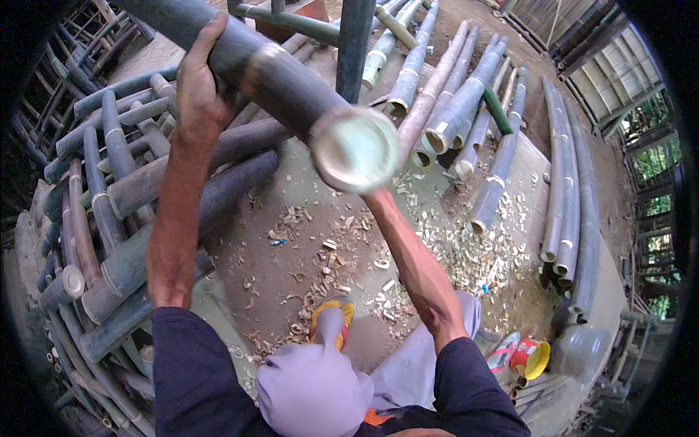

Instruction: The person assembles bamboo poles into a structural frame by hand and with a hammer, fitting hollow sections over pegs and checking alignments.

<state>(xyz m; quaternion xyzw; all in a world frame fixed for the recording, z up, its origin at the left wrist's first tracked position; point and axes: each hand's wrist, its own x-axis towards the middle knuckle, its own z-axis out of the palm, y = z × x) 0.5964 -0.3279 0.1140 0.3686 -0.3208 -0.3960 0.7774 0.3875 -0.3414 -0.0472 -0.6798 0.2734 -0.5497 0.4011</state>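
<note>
Left hand (198, 84) wrapped over the top of a thick dark bamboo pole (277, 76), grip clamped on it. Pole is raised off the floor, cut end (357, 149) toward the camera. Right hand is hidden behind that cut end, so can't tell its grip; the forearm runs up under it. Risk: heavy pole, one visible hold; a slip drops it onto the foot in the yellow sandal (331, 317) or the bamboo stack (109, 218) at the left.

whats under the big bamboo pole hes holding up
Under the raised bamboo pole lie a concrete floor strewn with wood shavings and stacked bamboo poles. The right hand is hidden behind the pole's cut end; the left hand grips its side.
</note>
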